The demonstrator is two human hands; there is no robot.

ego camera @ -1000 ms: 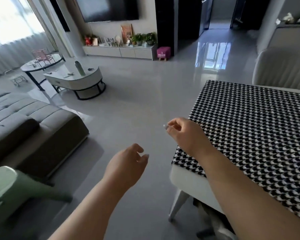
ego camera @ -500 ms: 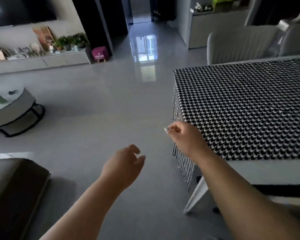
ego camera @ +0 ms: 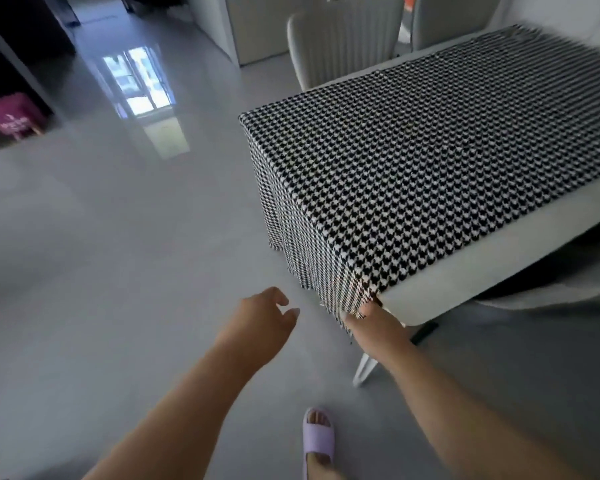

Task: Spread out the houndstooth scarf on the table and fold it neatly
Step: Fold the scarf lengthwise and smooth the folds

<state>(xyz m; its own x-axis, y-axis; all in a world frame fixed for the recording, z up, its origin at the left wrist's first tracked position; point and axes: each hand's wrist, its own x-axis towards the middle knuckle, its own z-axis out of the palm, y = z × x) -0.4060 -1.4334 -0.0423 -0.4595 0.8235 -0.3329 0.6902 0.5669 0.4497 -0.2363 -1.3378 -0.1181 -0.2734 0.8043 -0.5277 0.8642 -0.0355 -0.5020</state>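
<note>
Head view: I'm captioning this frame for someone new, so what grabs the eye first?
The houndstooth scarf dominates, spread over the white table at right, its near end draping over the edge. The right hand reaches that hanging corner at the table's near corner, while the left hand hovers loosely beside it above the grey floor.

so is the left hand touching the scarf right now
No, the left hand hangs over the floor, apart from the scarf; only the right hand reaches its hanging corner.

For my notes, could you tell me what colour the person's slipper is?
The slipper is pale lilac, seen in the head view.
</note>
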